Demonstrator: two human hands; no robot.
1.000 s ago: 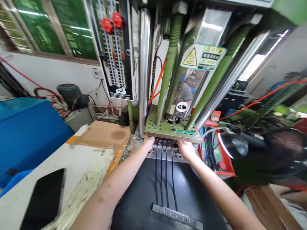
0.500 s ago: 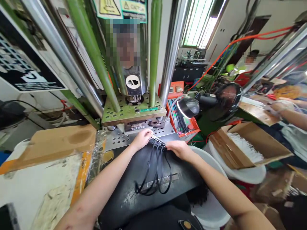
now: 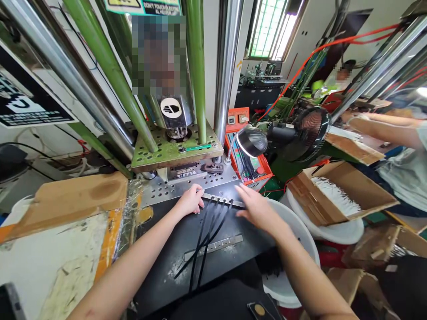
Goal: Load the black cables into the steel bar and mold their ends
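A slim metal bar (image 3: 237, 203) lies slantwise above the dark work surface (image 3: 160, 249), with several black cables (image 3: 207, 235) hanging from its slots toward me. My left hand (image 3: 191, 201) pinches the bar's left end. At the other end, my right hand (image 3: 258, 209) has its fingers spread around the bar's tip, slightly blurred; I cannot tell whether it touches. A second slotted metal bar (image 3: 230, 241) rests on the dark surface nearer to me, partly crossed by the cables.
Beyond my hands stands a press with a green drilled plate (image 3: 160, 158) and green rods. A lamp (image 3: 251, 141), an orange control box (image 3: 267, 173) and a fan (image 3: 312, 133) are to its right. Cardboard (image 3: 83, 191) lies left; a white tub (image 3: 303, 235) stands right. Another person's arm (image 3: 387, 129) shows farther right.
The bar now lies lower and flatter, its slots facing up. The cables, looped before, hang straighter toward me. My right hand's fingers have spread. The view has shifted slightly.
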